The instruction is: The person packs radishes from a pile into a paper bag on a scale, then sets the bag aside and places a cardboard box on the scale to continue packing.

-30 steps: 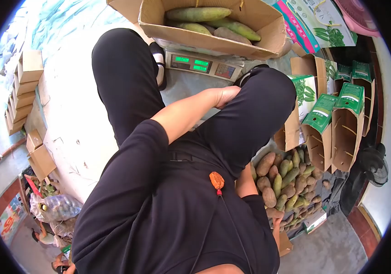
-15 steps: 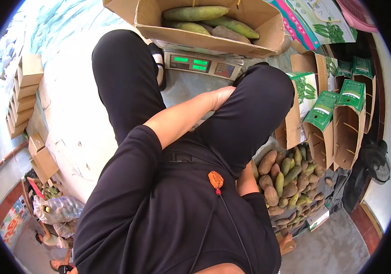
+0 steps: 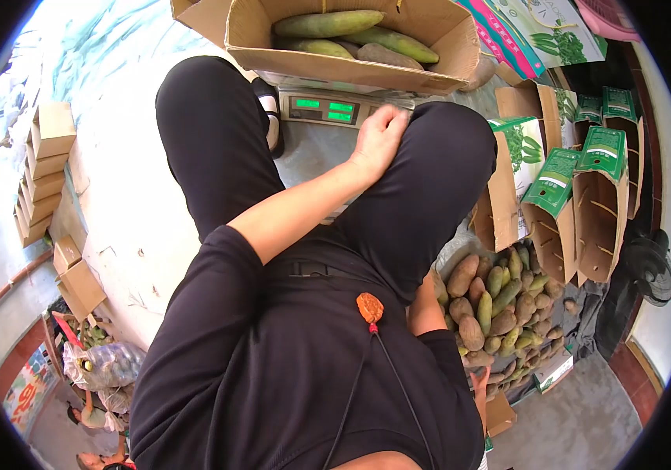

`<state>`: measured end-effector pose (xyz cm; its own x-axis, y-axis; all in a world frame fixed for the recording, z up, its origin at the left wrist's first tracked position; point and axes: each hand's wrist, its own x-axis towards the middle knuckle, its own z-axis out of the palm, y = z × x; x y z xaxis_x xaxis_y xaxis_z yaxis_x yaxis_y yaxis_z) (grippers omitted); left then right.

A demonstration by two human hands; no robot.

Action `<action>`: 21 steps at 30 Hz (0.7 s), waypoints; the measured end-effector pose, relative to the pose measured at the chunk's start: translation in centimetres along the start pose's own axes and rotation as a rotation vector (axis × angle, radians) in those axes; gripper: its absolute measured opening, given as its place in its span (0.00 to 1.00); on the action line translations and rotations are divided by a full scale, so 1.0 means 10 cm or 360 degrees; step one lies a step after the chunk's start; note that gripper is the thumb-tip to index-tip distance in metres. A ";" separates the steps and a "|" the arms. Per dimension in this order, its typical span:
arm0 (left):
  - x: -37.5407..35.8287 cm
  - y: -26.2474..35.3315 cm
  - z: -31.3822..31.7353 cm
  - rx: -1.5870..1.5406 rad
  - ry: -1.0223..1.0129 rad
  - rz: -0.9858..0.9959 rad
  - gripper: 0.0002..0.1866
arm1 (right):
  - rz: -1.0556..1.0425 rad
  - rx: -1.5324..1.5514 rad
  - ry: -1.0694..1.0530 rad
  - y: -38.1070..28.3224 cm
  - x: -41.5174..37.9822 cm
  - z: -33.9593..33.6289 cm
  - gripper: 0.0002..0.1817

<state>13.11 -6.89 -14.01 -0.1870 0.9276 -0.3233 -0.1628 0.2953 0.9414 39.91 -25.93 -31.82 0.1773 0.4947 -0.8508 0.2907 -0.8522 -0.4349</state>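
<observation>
"Where is the left hand [image 3: 381,135] placed?"

"Just nearer than the scale [image 3: 324,110], against the right knee [image 3: 457,129]. Its grip is curled mostly closed; whether anything is held cannot be told."

"And the right hand?"

"Hidden by the thigh, with only the forearm [image 3: 426,307] shown, so its grip cannot be told."

"The long vegetables [image 3: 329,23]?"

"Some are held in the open carton [image 3: 351,69] just beyond the scale's display; others are heaped nearer and rightward of it."
</observation>
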 end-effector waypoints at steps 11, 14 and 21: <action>-0.38 1.23 0.82 0.3195 -0.1579 0.1682 0.13 | -0.0207 0.0133 0.0129 0.14 -0.02 0.08 0.13; -0.39 0.92 0.95 0.3482 -0.1843 0.1228 0.17 | -0.0026 0.0255 0.0085 -0.05 -0.28 0.12 0.14; -0.94 0.56 0.90 0.1869 -0.2855 0.0346 0.24 | 0.0152 0.0126 0.0187 -0.18 -0.43 0.12 0.16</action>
<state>22.69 -11.94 -4.86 0.8731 -0.0887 -0.4793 0.3763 -0.5024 0.7784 37.55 -26.75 -27.74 0.3107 0.4236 -0.8509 0.1932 -0.9047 -0.3798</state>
